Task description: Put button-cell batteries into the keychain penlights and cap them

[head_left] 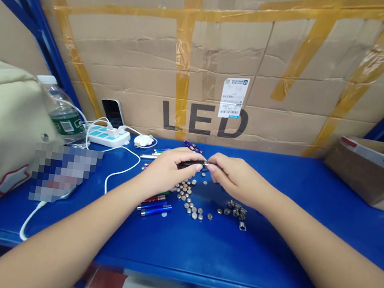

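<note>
In my left hand [169, 169] lies a slim black metal tube [189, 163], like a penlight body, with the fingers closed around it. My right hand [234, 174] is closed in a pinch at the tube's silvery right end; what its fingertips grip there is too small to make out. Below the hands, many button cells [195, 210] are scattered over the blue table. To their right sits a small heap of shiny metal clips [237, 210]. Blue tubes [156, 210] and a red tube [155, 199] lie on the left, partly behind my left forearm. Purple tubes [191, 147] rest beyond my hands.
A white power strip [107, 138] with cables, a leaning phone [113, 113], a bottle [65, 119] and a beige bag [4, 132] stand left. An open carton [370, 169] sits right. A large cardboard box [134, 69] walls off the back of the blue table [268, 264].
</note>
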`<state>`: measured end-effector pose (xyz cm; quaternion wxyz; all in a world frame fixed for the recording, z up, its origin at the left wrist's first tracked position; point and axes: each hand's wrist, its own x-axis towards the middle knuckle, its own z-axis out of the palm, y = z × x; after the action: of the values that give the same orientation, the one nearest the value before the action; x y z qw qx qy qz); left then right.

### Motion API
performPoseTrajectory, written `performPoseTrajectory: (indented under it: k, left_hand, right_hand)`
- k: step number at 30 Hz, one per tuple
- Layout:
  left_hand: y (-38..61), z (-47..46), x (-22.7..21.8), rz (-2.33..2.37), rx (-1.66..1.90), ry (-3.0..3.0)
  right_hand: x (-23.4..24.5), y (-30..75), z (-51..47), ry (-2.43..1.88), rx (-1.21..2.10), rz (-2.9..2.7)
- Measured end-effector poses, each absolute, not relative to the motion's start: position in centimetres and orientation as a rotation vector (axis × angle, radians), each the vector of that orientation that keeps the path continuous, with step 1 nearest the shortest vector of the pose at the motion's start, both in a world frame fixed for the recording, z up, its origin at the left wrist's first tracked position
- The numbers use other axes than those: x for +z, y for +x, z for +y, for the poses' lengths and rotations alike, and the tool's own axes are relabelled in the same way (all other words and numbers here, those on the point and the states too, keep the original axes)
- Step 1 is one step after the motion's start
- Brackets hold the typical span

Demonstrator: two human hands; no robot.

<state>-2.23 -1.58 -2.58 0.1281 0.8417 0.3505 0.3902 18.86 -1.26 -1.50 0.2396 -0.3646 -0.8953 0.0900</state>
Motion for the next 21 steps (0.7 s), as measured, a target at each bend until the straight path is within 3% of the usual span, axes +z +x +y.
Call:
performPoseTrajectory:
  k: [4,11,21]
  left_hand:
    - [-2.5,-1.4,-2.8,0.919,1.169,2.623]
    - [-2.9,-0.9,-3.2,0.848,1.092,2.842]
    - [-2.8,-0.5,-3.1,1.060,1.115,2.614]
  right_hand:
    - [-2.0,18.7,-1.1,-0.974,0.360,-2.432]
    - [-3.0,17.4,-1.0,-1.054,1.321,-2.031]
    - [-3.5,18.1,-0.5,-1.027,0.892,-2.229]
